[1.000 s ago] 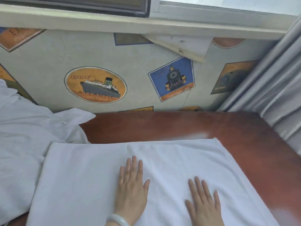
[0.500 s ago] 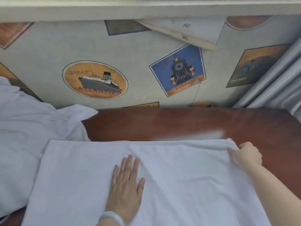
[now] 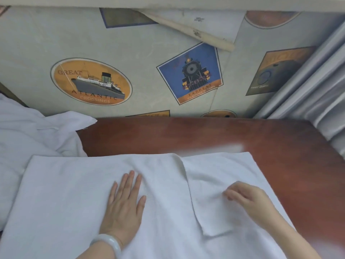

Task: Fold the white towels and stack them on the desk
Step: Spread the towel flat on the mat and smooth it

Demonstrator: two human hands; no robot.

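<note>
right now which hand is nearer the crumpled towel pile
Left. The left hand lies flat on the towel, right of the pile; the right hand is farther right, on the folded-over flap.

The left hand (image 3: 124, 206) lay flat on the white towel (image 3: 65, 193) spread over the wooden desk (image 3: 205, 135), the blurred right hand (image 3: 246, 198) resting, fingers bent, on its folded flap (image 3: 205, 184).

Desk: the desk (image 3: 224, 135) in front of me is red-brown wood and shiny; its far right corner is round
Middle: a flat white towel (image 3: 65, 193) lies on it, close to me; its right part is folded over on top
My left: a heap of white cloth (image 3: 28, 131) lies there too, touching the towel
</note>
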